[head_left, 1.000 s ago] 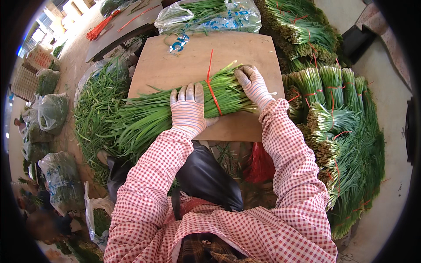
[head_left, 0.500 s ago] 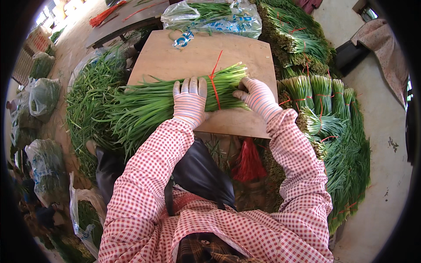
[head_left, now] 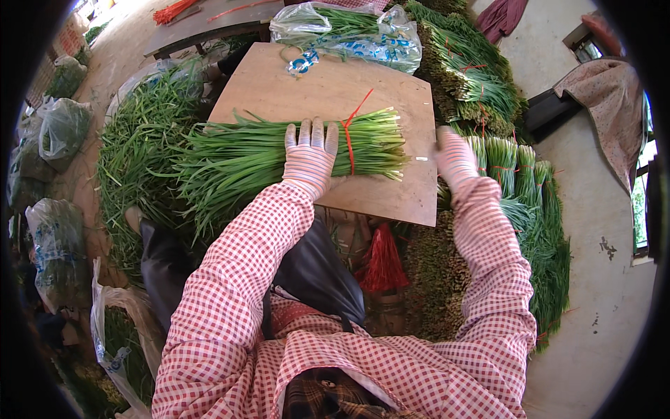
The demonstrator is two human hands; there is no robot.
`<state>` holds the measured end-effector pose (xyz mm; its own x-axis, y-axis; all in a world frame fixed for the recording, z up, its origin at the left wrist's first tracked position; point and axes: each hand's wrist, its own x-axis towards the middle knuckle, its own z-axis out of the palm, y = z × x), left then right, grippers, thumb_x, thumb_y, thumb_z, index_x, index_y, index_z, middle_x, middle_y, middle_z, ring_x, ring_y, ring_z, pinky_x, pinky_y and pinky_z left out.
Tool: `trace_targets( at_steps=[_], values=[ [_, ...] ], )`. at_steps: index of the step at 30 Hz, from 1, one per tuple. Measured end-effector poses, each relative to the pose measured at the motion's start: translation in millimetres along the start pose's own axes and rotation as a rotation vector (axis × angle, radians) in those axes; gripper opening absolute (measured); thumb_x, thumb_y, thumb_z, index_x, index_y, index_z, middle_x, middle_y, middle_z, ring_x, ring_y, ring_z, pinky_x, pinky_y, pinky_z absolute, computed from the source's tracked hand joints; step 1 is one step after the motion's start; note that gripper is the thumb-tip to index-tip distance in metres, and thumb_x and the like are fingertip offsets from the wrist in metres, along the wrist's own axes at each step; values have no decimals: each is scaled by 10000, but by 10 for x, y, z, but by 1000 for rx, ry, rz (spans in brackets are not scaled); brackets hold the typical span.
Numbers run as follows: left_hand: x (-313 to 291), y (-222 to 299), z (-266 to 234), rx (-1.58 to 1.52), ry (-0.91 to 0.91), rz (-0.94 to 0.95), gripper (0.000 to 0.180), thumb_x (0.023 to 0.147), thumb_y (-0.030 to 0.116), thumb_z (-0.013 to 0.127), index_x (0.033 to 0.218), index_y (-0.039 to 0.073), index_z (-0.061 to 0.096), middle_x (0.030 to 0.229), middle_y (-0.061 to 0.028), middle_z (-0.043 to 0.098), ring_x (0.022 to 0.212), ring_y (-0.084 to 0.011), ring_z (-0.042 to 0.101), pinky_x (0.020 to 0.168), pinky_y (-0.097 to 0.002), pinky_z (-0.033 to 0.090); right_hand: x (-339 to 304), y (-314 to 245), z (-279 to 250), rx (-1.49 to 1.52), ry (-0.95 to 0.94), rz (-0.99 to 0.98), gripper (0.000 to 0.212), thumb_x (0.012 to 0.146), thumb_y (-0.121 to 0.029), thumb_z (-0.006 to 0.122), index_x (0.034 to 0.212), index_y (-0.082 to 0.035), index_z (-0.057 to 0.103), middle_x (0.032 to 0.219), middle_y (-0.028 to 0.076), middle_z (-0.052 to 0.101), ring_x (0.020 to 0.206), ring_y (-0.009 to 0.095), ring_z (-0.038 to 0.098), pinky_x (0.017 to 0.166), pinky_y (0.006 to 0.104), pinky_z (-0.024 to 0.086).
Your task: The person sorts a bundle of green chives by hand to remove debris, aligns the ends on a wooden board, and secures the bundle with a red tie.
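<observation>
A thick bunch of green garlic chives, tied near its pale cut ends with a red strip, lies across a brown board. My left hand, in a striped glove, rests over the bunch just left of the tie, its fingers laid across the stalks and the thumb hidden. Beyond the board's right edge is my gloved right hand, close to the stacked bunches. Its fingers are blurred, so whether they hold anything does not show.
Tied chive bunches are stacked at the right, with more behind. Loose leaves heap at the left. A clear plastic bag of chives lies past the board. Red strips hang below its near edge. Filled bags stand far left.
My right hand has left the cut ends of the bunch and moved right, past the board's edge. My left hand stays on the bunch. The whole view has shifted slightly.
</observation>
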<state>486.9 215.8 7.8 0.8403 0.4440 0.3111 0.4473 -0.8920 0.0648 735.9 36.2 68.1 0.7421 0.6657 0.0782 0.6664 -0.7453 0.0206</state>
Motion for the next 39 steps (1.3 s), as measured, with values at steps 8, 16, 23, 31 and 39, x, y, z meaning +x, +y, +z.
trace_targets(
  at_steps=[8, 16, 23, 31, 39],
  values=[
    [0, -20, 11, 6, -14, 2, 1100, 555, 565, 830, 1407, 68, 344, 1373, -183, 408, 1305, -353, 378, 1087, -588, 246, -152, -720, -279, 384, -15, -493, 258, 891, -264, 632, 1060, -71, 662, 867, 203, 680, 839, 382, 662, 748, 438, 530],
    [-139, -188, -50, -59, -16, 0, 1151, 533, 518, 865, 1442, 68, 321, 1434, -182, 385, 1369, -353, 339, 1142, -546, 216, -194, -951, 333, 888, -59, -216, 226, 821, -205, 732, 986, -52, 714, 908, 182, 703, 857, 321, 692, 780, 369, 538],
    [-550, -579, -102, -65, -16, -229, 1269, 508, 560, 875, 1478, 20, 261, 1471, -228, 339, 1398, -375, 288, 1170, -523, 161, -178, -1299, -322, -52, -163, -413, 271, 878, -284, 594, 966, -44, 683, 915, 183, 698, 891, 355, 676, 789, 454, 542],
    [-669, -663, -122, -77, -20, -236, 1205, 572, 568, 845, 1497, 72, 254, 1499, -246, 304, 1419, -395, 249, 1179, -540, 134, -252, -897, -838, -174, -196, -305, 253, 866, -242, 591, 963, -28, 684, 959, 216, 688, 914, 371, 673, 811, 453, 537],
    [-667, -655, -123, -88, -97, -180, 1063, 685, 568, 785, 1529, 219, 238, 1536, -267, 244, 1435, -434, 206, 1173, -575, 103, -852, 1163, -1887, -507, 20, 332, 343, 830, -289, 630, 1077, -53, 664, 1026, 227, 671, 978, 398, 637, 864, 470, 499]
  ],
)
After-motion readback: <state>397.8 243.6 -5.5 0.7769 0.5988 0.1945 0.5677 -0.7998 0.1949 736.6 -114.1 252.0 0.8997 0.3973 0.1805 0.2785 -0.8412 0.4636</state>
